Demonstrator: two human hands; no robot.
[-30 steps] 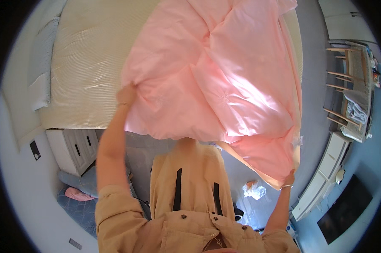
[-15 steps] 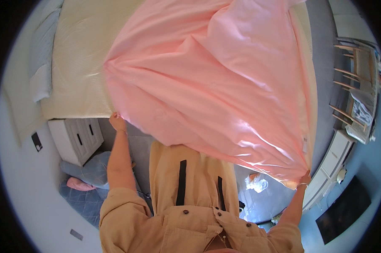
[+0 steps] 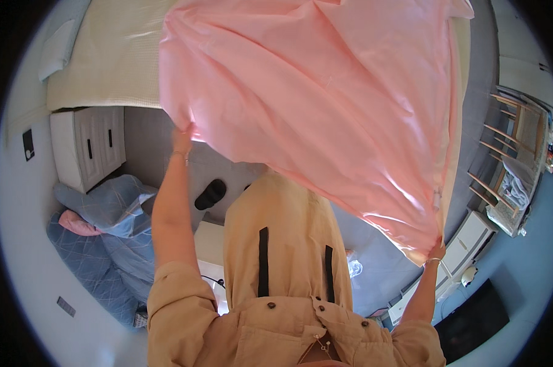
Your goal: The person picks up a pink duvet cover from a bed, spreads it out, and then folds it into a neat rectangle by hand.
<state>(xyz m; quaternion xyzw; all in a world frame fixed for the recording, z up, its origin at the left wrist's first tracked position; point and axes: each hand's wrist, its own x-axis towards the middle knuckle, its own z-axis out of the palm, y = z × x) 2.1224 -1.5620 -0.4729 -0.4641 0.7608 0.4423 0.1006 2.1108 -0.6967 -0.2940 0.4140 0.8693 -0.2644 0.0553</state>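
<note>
Fingers of both hands pinch the corners of a billowing, creased pink sheet [image 3: 325, 104].

There is only one view, from a fisheye camera worn on the head. It looks steeply down along the person's own body to the floor [image 3: 374, 269] and forward over the bed [image 3: 105, 55]. The pink sheet [image 3: 325, 104] is very near and fills the upper middle

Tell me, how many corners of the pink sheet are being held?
2. The left hand grips one corner of the pink sheet; the right hand grips another at the lower right. Other corners are out of sight.
</note>
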